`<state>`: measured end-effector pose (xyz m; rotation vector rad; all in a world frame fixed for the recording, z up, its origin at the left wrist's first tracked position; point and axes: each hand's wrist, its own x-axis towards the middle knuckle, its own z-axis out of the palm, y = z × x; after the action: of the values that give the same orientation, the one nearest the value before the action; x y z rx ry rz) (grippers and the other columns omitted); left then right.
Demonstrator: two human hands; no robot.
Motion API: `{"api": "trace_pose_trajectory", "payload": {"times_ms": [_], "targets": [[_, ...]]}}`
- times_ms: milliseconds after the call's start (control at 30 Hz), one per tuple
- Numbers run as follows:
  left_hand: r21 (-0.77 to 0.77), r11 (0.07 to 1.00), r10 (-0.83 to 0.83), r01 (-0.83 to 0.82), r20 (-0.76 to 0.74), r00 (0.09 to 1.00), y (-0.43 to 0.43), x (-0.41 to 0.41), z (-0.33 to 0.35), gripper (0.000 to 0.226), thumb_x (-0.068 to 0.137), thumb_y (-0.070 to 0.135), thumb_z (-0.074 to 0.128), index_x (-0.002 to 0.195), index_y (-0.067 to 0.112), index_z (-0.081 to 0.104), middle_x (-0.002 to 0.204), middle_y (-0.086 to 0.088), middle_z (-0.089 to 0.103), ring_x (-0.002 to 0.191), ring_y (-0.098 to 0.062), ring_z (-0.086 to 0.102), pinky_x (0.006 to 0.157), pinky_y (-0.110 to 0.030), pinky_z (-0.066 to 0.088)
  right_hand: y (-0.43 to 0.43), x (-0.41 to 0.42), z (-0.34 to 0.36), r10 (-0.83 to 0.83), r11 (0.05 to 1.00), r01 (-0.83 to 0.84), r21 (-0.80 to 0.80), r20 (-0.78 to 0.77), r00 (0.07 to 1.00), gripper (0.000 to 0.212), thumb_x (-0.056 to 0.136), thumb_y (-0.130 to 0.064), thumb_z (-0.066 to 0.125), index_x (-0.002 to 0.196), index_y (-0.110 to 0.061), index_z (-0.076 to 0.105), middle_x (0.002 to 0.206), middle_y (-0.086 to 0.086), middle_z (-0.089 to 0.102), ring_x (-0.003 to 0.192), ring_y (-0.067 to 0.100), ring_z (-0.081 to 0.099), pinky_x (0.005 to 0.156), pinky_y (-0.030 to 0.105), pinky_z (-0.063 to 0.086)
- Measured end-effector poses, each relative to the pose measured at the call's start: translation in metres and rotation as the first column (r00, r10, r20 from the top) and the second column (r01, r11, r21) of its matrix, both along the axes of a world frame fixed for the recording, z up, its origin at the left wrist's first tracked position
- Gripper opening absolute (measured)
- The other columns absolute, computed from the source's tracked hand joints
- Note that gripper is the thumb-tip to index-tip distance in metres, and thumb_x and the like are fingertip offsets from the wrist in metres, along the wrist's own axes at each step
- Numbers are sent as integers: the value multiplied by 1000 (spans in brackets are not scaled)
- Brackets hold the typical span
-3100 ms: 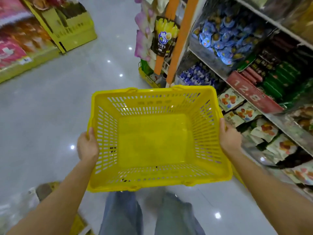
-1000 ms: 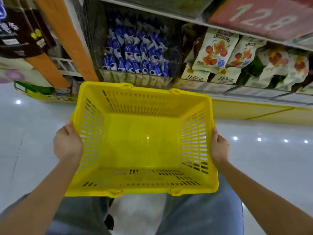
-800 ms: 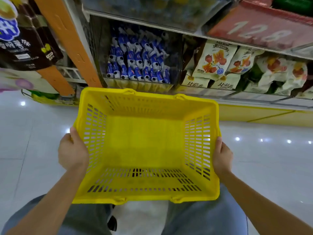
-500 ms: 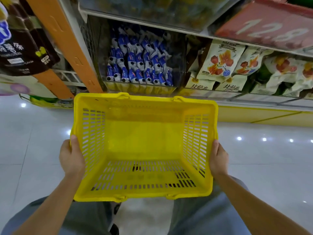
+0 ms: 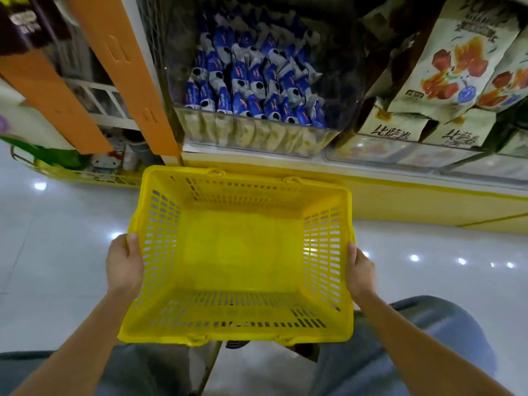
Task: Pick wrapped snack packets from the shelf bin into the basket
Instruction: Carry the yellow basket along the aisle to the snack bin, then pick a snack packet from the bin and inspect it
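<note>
the yellow slotted plastic basket (image 5: 237,261) sits low in the near centre, held at both sides: the left hand (image 5: 124,264) grips its left rim with the thumb over the edge, the right hand (image 5: 360,274) grips its right rim likewise. the blue-and-white wrapped snack packets (image 5: 254,84) lie heaped in the clear-fronted shelf bin (image 5: 251,132), beyond the basket's far edge and well apart from both hands. cream snack bags with red flower print (image 5: 454,67) stand to the right.

The shelf (image 5: 400,200) carries a clear bin (image 5: 251,134) heaped with blue-and-white snack packets (image 5: 251,81); cream bags (image 5: 457,67) stand to its right.
</note>
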<state>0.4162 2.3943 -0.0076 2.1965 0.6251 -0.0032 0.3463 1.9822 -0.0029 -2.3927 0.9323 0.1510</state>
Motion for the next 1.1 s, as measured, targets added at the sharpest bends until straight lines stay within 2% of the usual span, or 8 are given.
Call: {"api": "trace_pose_trajectory", "payload": {"times_ms": [167, 367, 500, 667, 800, 900, 1000, 1100], "targets": [[64, 998, -17, 15, 32, 999, 3, -2, -24, 34, 100, 17, 35, 87, -7, 54, 86, -30, 56, 81, -40, 53, 68, -36, 31, -3, 1, -25, 74, 997, -75, -20, -61, 995, 57, 98, -45, 25, 95, -3, 63, 101, 27, 65, 94, 42, 59, 72, 40, 43], [97, 995, -34, 33, 11, 999, 7, 2, -39, 34, 99, 16, 37, 83, -9, 53, 85, -34, 56, 83, -45, 52, 68, -41, 33, -4, 2, -41, 114, 992, -116, -52, -43, 993, 55, 99, -40, 29, 90, 2, 64, 99, 32, 64, 94, 44, 59, 73, 43, 44], [144, 987, -60, 66, -42, 997, 10, 2, -47, 37, 99, 15, 37, 90, -16, 55, 93, -39, 57, 91, -50, 53, 72, -45, 36, -3, 3, -49, 129, 991, -131, -34, -52, 990, 57, 99, -40, 28, 92, 3, 64, 101, 32, 64, 96, 44, 59, 77, 43, 45], [174, 981, -84, 86, -19, 996, 10, 0, -48, 32, 98, 13, 39, 96, -15, 55, 96, -39, 58, 93, -50, 54, 75, -47, 39, -4, 2, -55, 146, 987, -148, -59, -40, 988, 60, 99, -42, 24, 96, 2, 64, 106, 31, 63, 100, 42, 58, 80, 41, 45], [219, 958, -182, 184, -27, 983, 11, 0, -28, 27, 95, 5, 43, 106, -16, 54, 110, -38, 55, 105, -49, 52, 88, -48, 39, -1, 7, -40, 211, 970, -230, -75, -197, 957, 58, 99, -43, 24, 104, 4, 57, 115, 29, 59, 108, 39, 56, 85, 39, 43], [291, 917, -270, 274, -55, 961, 6, 5, 4, 33, 95, 11, 43, 120, -10, 50, 123, -33, 49, 115, -46, 45, 96, -49, 38, 14, 18, -14, 253, 944, -296, -147, -256, 933, 52, 98, -42, 34, 120, 4, 44, 127, 26, 51, 119, 36, 50, 92, 39, 40], [417, 853, -367, 313, 55, 928, -8, 17, 51, 32, 95, 18, 44, 122, 0, 53, 121, -25, 50, 114, -40, 46, 94, -48, 38, 33, 38, 26, 426, 830, -456, -322, -164, 890, 47, 97, -39, 39, 127, -4, 38, 131, 18, 47, 123, 32, 46, 95, 38, 38], [504, 791, -494, 346, 195, 847, -30, 34, 100, 33, 97, 22, 42, 124, 8, 51, 122, -15, 52, 114, -33, 47, 95, -46, 37, 51, 58, 77, 629, 755, -559, -341, 140, 764, 39, 97, -30, 43, 129, -7, 41, 129, 11, 49, 120, 26, 47, 95, 34, 38]]}}
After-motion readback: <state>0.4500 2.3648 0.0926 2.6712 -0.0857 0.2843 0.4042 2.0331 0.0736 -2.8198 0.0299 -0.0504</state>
